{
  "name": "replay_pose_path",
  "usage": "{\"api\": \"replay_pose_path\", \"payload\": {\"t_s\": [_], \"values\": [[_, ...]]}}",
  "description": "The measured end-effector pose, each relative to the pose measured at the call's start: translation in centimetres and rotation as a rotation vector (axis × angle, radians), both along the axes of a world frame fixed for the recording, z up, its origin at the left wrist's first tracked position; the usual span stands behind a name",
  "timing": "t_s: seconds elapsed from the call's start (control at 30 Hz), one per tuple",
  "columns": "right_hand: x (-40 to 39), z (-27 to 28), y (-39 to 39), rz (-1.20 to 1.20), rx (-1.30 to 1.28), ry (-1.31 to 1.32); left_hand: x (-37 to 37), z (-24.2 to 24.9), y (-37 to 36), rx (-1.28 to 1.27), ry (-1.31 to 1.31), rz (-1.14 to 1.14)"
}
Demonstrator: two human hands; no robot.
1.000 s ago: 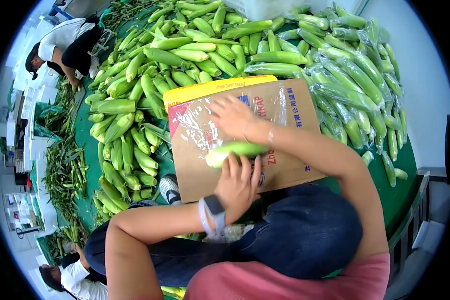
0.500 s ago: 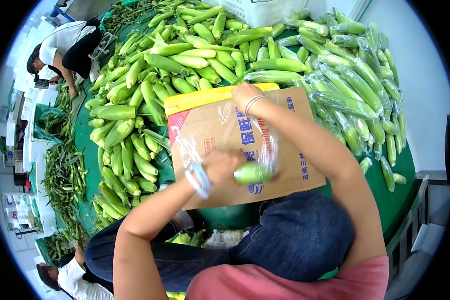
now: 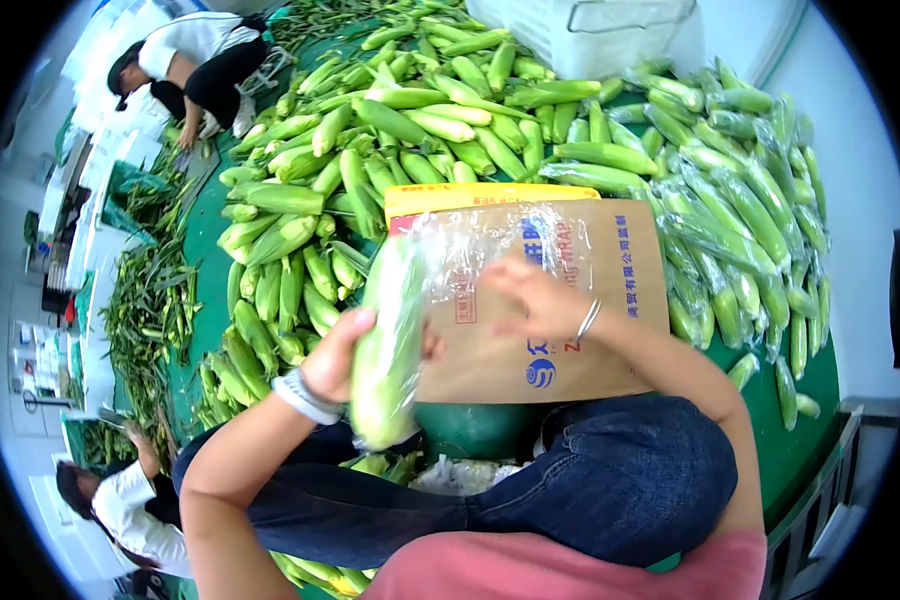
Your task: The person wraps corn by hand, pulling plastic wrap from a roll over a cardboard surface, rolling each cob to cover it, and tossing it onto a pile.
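Note:
My left hand (image 3: 340,352), with a white band at the wrist, grips a corn ear (image 3: 388,350) in its green husk. Clear plastic film covers the ear, which stands nearly upright and is slightly blurred. My right hand (image 3: 538,300), wearing silver bracelets, hovers over a printed cardboard box (image 3: 610,340); its fingers are apart and hold nothing. Along the box's far edge lies a yellow strip (image 3: 490,195). Clear film glints on the cardboard.
Unwrapped corn (image 3: 300,200) is heaped to the left and beyond the box. Film-wrapped corn (image 3: 740,200) lies to the right. A white crate (image 3: 620,40) stands at the back. Two people work at the left, near stripped husks (image 3: 140,330).
My left hand has lifted the corn ear off the cardboard and moved left, turning it upright. My right hand has left the box's far edge and come nearer. The view has shifted slightly.

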State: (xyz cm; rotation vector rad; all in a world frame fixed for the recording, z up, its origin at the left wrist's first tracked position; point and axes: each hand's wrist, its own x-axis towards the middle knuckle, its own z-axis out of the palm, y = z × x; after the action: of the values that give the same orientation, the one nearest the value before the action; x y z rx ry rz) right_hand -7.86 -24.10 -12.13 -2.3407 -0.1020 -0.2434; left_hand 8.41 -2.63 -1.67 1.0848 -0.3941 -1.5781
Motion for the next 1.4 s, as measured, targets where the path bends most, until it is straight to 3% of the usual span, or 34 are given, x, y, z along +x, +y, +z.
{"api": "replay_pose_path", "payload": {"t_s": [0.07, 0.1, 0.13, 0.17, 0.23, 0.27, 0.3, 0.37, 0.43, 0.5, 0.6, 0.67, 0.73, 0.77, 0.8, 0.83, 0.87, 0.9, 0.93, 1.0, 1.03, 1.07, 1.1, 1.13, 1.2, 1.23, 1.3, 1.4], "values": [[0.5, 2.1, 4.3, 0.205, 0.559, 0.112, -2.5, 0.0, -3.0, -0.085, 0.023, 0.204], [1.3, -0.4, 6.8, 0.327, 0.965, 0.091, -3.7, 0.3, -4.1, -0.123, 0.073, 0.311], [-0.5, 3.3, 7.7, 0.326, 1.637, 0.411, -4.2, -0.3, -4.8, -0.206, 0.049, 0.3], [-0.7, 3.8, 8.4, 0.447, 1.917, 0.423, -4.7, -0.7, -5.5, -0.277, 0.033, 0.335], [-1.7, 2.9, 6.3, 0.303, 1.778, 0.57, -5.7, -0.5, -6.8, -0.273, -0.415, 0.471], [-1.6, 3.2, 5.1, 0.118, 1.248, 0.414, -5.3, -0.6, -8.0, -0.286, -0.752, 0.697], [-1.5, 3.9, 4.3, -0.033, 0.723, 0.247, -5.5, -0.5, -8.8, -0.34, -0.645, 0.895], [-2.9, 5.6, 3.4, -0.451, -0.046, 0.209, -2.8, -1.4, -9.0, -0.308, -0.658, 0.989], [-4.2, 6.1, 1.8, -0.605, -0.43, -0.033, -0.3, -5.1, -8.6, -0.172, -1.126, 0.607], [-4.8, 6.8, 0.4, -0.678, -0.687, -0.136, -3.3, -2.3, -9.4, 0.26, -1.476, 0.153], [-5.6, 5.7, -2.8, -0.61, -0.766, -0.353, -6.0, -7.5, -11.1, 0.111, -1.488, -0.006], [-8.2, 4.7, -4.1, -0.718, -0.621, -0.318, -5.3, -9.7, -11.7, -0.66, -1.154, 0.078], [-12.3, 4.7, -5.0, -0.971, -0.468, -0.178, 0.7, -8.5, -9.8, 0.004, -0.7, 0.319], [-14.9, 4.2, -6.1, -1.108, -0.407, -0.153, 5.4, -12.3, -8.5, 0.248, -0.917, 0.635], [-18.5, 3.1, -7.9, -1.244, -0.345, -0.125, 8.2, -11.8, -6.0, 0.348, -1.203, 0.809], [-23.7, 1.4, -11.1, -1.405, -0.24, -0.071, 13.1, -18.6, -2.0, 0.472, -1.564, 0.943], [-27.2, 2.0, -13.0, -1.426, -0.276, 0.022, 14.6, -19.4, 1.3, 0.882, -1.649, 0.744], [-29.9, 2.4, -15.0, -1.448, -0.418, -0.063, 16.7, -23.6, 4.8, 1.081, -1.627, 0.74], [-34.6, 2.9, -18.6, -1.669, -0.036, 0.322, 17.3, -24.9, 6.9, 1.166, -1.489, 0.716], [-41.8, 3.0, -24.9, -1.936, 0.149, 0.52, 18.0, -26.4, 8.7, 1.243, -1.354, 0.679], [-43.6, 2.5, -26.9, -1.945, 0.152, 0.522, 18.2, -26.3, 8.7, 1.291, -1.272, 0.516], [-45.3, 1.9, -28.8, -1.943, 0.341, 0.124, 18.5, -26.2, 8.6, 1.33, -1.186, 0.358], [-45.9, 1.7, -29.7, -1.886, 0.515, -0.273, 18.3, -25.8, 8.2, 1.327, -1.188, 0.356], [-44.7, 1.8, -29.7, -1.886, 0.513, -0.276, 17.7, -25.1, 7.4, 1.311, -1.227, 0.274], [-37.8, 2.1, -27.3, -1.634, 0.255, -0.12, 17.6, -25.5, 7.4, 1.299, -1.372, 0.11], [-33.0, 2.2, -24.1, -1.502, 0.202, -0.118, 17.5, -25.5, 6.9, 1.379, -1.404, 0.123], [-23.4, 3.2, -16.4, -1.251, 0.106, -0.095, 19.4, -26.0, 8.0, 1.267, -1.286, 0.2], [-15.5, 4.2, -8.7, -0.973, -0.139, 0.02, 22.2, -27.8, 10.2, 0.954, -1.074, 0.359]]}}
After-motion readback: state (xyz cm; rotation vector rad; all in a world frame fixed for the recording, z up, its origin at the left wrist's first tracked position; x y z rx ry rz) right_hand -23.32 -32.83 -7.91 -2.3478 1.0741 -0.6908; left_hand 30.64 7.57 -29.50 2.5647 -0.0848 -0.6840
